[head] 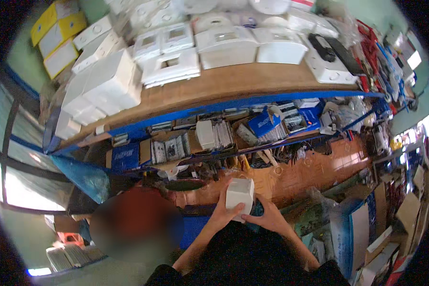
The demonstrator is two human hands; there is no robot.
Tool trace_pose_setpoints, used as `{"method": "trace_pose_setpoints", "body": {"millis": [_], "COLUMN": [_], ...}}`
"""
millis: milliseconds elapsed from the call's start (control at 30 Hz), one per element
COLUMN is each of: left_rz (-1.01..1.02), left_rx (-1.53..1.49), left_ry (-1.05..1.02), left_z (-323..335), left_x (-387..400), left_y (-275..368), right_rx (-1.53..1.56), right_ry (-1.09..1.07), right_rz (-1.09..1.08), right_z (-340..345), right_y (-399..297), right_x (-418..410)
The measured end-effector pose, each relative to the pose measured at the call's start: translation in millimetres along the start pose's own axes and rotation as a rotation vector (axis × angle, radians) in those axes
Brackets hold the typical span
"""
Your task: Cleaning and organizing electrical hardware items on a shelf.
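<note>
A small white box (238, 195), its material not clear, is held close in front of my chest. My left hand (226, 207) grips its left side, with the thumb across the near face. On the right, my right hand (266, 214) touches its lower right edge with the fingertips, palm partly hidden. Beyond both hands, stacked white enclosures (109, 84) and white boxes with windowed lids (227, 46) stand on a wooden shelf (221, 77).
Below lies a blue-edged shelf of open cartons (144, 152) with packed items. Yellow-edged boxes (59, 35) are stacked at the upper left. Cardboard sheets (359, 228) lean at the right. A blurred area covers the lower left, beside my left arm. Tools hang at the upper right.
</note>
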State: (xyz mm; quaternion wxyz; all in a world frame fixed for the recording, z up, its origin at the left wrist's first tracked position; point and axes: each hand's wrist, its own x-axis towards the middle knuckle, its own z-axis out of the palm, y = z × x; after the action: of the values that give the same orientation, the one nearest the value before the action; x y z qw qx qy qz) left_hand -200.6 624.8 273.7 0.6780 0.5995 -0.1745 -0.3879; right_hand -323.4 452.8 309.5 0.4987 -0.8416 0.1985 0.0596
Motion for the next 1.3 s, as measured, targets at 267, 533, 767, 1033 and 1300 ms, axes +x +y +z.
{"method": "trace_pose_setpoints", "body": {"millis": [267, 533, 767, 1033, 1300], "left_rz": [0.107, -0.134, -0.152, -0.108, -0.055], "left_rx": [-0.456, -0.315, -0.271, -0.198, -0.063], "left_ry": [0.443, 0.558, 0.701, 0.621, 0.377], "left_z": [-60.7, -110.9, -148.1, -169.1, -179.7], "left_x": [-27.6, -100.4, -128.1, -104.7, -53.9], "left_y": [-35.1, -76.4, -78.5, -62.3, -68.0], "right_rx": [0.299, -0.535, -0.817, -0.266, -0.07], "right_ry": [0.036, 0.032, 0.072, 0.024, 0.128], "right_rz": [0.252, 0.344, 0.227, 0.138, 0.096], "right_z": [25.1, 0.2, 38.1, -34.7, -58.6], "right_y": [48.7, 23.9, -6.8, -8.4, -53.4], "right_x": [124.5, 345.2, 376.1, 287.1, 208.6]}}
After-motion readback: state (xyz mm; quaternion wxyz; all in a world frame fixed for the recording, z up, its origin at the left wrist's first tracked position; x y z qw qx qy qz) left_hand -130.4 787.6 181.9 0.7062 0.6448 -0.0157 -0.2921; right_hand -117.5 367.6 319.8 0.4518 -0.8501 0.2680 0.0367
